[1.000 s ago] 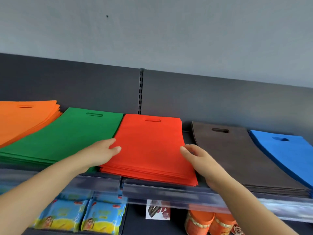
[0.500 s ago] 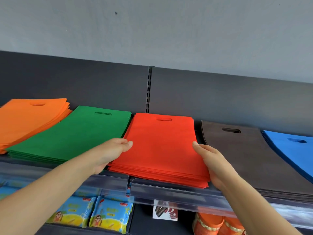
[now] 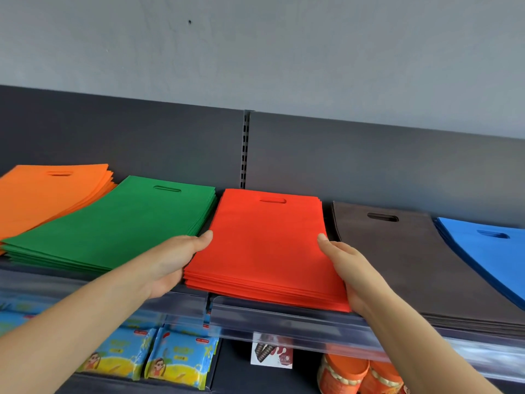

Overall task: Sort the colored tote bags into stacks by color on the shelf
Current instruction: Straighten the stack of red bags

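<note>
Five stacks of flat tote bags lie side by side on the shelf (image 3: 196,301): orange stack (image 3: 42,200) far left, then green stack (image 3: 122,223), red stack (image 3: 267,245), grey stack (image 3: 397,251) and blue stack (image 3: 488,251) at the right edge. The left hand (image 3: 173,260) grips the red stack's left edge, thumb on top and fingers hidden at its side. The right hand (image 3: 349,268) grips the right edge the same way, thumb on top and fingers out of sight between red and grey. The red stack rests flat, its front edge at the clear rail (image 3: 284,319). Below sit blue-and-yellow packets (image 3: 176,362) and orange tubs (image 3: 355,373).
</note>
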Demonstrator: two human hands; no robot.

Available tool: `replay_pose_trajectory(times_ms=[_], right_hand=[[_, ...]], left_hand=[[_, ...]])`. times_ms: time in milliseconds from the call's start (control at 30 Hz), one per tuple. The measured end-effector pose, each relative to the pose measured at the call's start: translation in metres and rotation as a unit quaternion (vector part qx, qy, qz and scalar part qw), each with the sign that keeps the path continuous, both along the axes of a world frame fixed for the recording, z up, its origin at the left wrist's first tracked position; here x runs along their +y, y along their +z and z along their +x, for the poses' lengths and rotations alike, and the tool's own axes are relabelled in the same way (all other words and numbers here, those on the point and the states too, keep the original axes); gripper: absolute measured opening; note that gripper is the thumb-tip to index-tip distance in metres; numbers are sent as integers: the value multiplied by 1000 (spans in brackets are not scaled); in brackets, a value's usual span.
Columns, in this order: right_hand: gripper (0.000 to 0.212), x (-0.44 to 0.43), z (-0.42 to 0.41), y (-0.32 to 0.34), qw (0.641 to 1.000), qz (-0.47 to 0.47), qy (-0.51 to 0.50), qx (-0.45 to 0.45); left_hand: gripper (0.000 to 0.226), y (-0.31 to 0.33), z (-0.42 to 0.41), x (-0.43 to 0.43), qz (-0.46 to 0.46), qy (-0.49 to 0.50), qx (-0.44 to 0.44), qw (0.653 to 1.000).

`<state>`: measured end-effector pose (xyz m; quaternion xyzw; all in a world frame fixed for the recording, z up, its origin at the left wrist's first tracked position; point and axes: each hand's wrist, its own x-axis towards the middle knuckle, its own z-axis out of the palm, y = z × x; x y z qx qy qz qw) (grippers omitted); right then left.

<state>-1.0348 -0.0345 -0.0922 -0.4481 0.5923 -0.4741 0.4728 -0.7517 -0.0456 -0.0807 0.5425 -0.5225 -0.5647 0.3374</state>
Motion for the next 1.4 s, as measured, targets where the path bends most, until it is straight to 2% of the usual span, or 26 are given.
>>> replay_pose_trajectory(times_ms=[67,100,167,233,267,333,400,433,500,567,667,767,1000,1167,1300,1400], right_hand=[[89,2,3,1,1000,-5,9,0],[92,2,1,1,1000,-4,9,-2],[112,1,-3,-2,1000,12,9,-19],[111,3,-5,-4,1000,14,9,-13],[99,9,1,0,1000,8,15,20],[78,16,8,0,986,-43,22,161],[73,22,13,3,927,-130,29,352],[71,25,17,7,896,-160,56,411],[63,30,27,9,858,-180,136,461],[54,32,38,6,840,-190,188,473],[50,29,52,1,818,-217,204,493],[50,23,61,-3,805,-234,200,508],[53,16,69,-3,786,-249,207,527],[56,13,70,-4,768,-259,216,544],[59,12,71,-2,764,-246,234,548],[62,8,75,3,756,-241,235,561]], left_hand=[[78,-3,-3,-2,-5,-10,6,1000],[73,-1,-4,0,-9,-8,10,1000],[69,1,0,2,-7,-3,17,1000],[70,-1,3,6,-16,-10,-7,1000],[69,-4,3,8,-22,-30,-37,999],[69,-7,3,12,-61,-69,-117,989],[74,-3,5,14,-105,-92,-222,965],[75,-1,9,15,-119,-103,-262,952],[72,2,14,16,-136,-124,-310,933],[71,4,16,15,-157,-151,-347,912],[77,7,17,13,-155,-194,-391,886],[52,5,18,8,-186,-157,-374,895],[58,4,21,2,-181,-156,-355,904],[63,-1,21,-1,-225,-128,-409,875],[55,-2,29,-1,-203,-152,-373,893],[61,2,24,-4,-204,-167,-420,868]])
